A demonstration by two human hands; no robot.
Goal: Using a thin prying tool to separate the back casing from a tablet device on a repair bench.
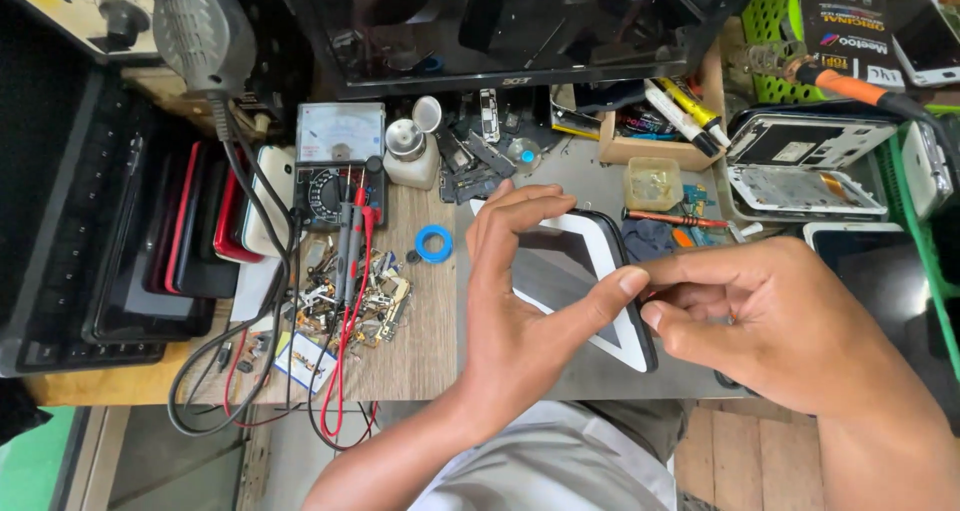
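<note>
A small tablet (565, 266) with a white bezel and dark screen is held tilted above the workbench. My left hand (525, 301) wraps it from the left, fingers curled over the top edge and thumb pressed on its right side. My right hand (775, 316) comes in from the right, thumb and fingertips pinched at the tablet's right edge, touching the left thumb. Whether a small tool sits between those fingers cannot be told.
An analog multimeter (338, 161) with red and black leads lies left, beside a blue tape ring (434, 243), a white bottle (408, 151) and a heap of small metal parts (345, 296). Opened phone shells (805, 166), a screwdriver (675, 219) and a monitor (500, 21) crowd the back.
</note>
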